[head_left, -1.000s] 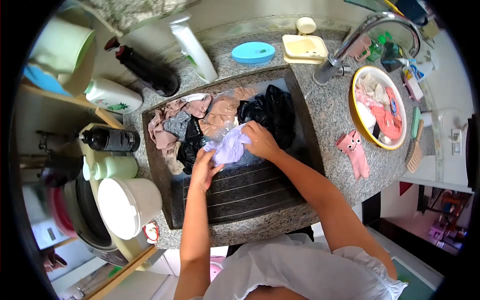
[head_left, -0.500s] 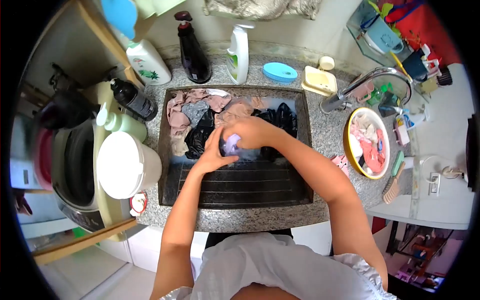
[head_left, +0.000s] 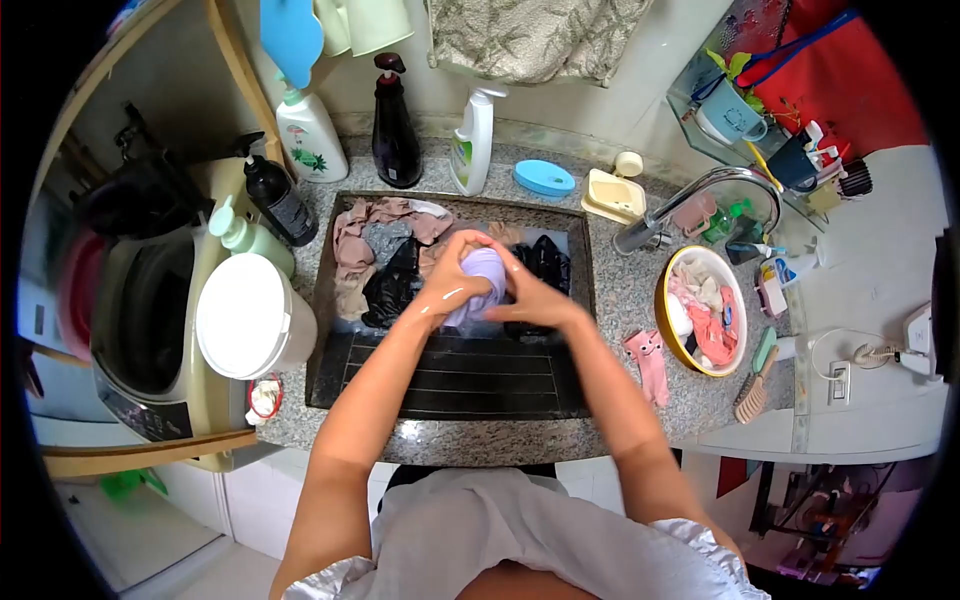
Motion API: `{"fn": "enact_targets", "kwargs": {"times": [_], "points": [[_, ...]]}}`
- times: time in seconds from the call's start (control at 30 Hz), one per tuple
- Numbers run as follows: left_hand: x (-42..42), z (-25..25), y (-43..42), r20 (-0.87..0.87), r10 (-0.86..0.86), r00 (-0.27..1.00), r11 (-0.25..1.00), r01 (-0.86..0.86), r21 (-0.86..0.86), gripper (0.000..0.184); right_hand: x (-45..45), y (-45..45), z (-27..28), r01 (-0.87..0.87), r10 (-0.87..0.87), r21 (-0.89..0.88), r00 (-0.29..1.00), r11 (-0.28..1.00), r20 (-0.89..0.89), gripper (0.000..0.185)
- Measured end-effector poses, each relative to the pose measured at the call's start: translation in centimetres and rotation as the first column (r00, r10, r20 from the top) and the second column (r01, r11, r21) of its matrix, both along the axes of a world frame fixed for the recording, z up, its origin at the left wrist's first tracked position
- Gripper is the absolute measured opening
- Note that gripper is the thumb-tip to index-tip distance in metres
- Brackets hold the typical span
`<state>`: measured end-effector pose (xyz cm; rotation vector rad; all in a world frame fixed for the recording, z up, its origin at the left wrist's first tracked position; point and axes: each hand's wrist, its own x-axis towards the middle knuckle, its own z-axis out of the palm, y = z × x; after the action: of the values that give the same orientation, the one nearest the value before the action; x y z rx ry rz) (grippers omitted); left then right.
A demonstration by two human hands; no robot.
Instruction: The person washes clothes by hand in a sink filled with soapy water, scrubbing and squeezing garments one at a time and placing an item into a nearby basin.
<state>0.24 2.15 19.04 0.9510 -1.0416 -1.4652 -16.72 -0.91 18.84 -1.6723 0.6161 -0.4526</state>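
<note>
Over the stone sink, both hands hold a wet, bunched lavender cloth garment. My left hand wraps its left side with curved fingers. Around the right side close the fingers of my right hand, slightly blurred. Suds glisten on the left wrist. Behind and beside the hands lie black garments, dusty-pink garments and a grey cloth in soapy water. The ridged front slope of the sink is below the hands. Exactly what kind of garment the lavender cloth is, I cannot tell.
A yellow-rimmed basin of clothes stands right of the sink, beside a pink sock and a brush. The tap rises behind. Left stands a white bucket; bottles and a blue soap box line the back.
The lavender garment has come up higher and shows more of itself between the hands. My right hand has moved from above it round to its right side. The head view has shifted.
</note>
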Motion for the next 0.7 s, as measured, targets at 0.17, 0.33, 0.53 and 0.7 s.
{"fn": "enact_targets", "kwargs": {"times": [0.17, 0.33, 0.53, 0.7], "points": [[-1.3, 1.2, -0.2, -0.262, 0.094, 0.96, 0.982, -0.045, 0.185, 0.053, 2.6, 0.9, -2.7, 0.248, -0.34, 0.334, 0.906, 0.909, 0.253, 0.091], [2.5, 4.0, -1.0, -0.063, -0.203, 0.977, 0.949, 0.212, 0.235, 0.049, 0.9, -0.1, -1.9, 0.192, -0.412, 0.545, 0.855, 0.816, 0.316, 0.059], [1.8, -2.1, -1.6, -0.19, 0.128, 0.973, 0.929, -0.05, 0.366, 0.035, 1.1, -1.2, -2.2, 0.147, -0.512, 0.671, 0.768, 0.726, 0.386, 0.049], [-2.8, -3.6, 0.6, -0.761, 0.019, 0.648, 0.886, 0.343, 0.314, 0.059, 2.9, -1.4, -2.2, 0.347, -0.64, 0.624, 0.691, 0.701, 0.335, 0.043]]}}
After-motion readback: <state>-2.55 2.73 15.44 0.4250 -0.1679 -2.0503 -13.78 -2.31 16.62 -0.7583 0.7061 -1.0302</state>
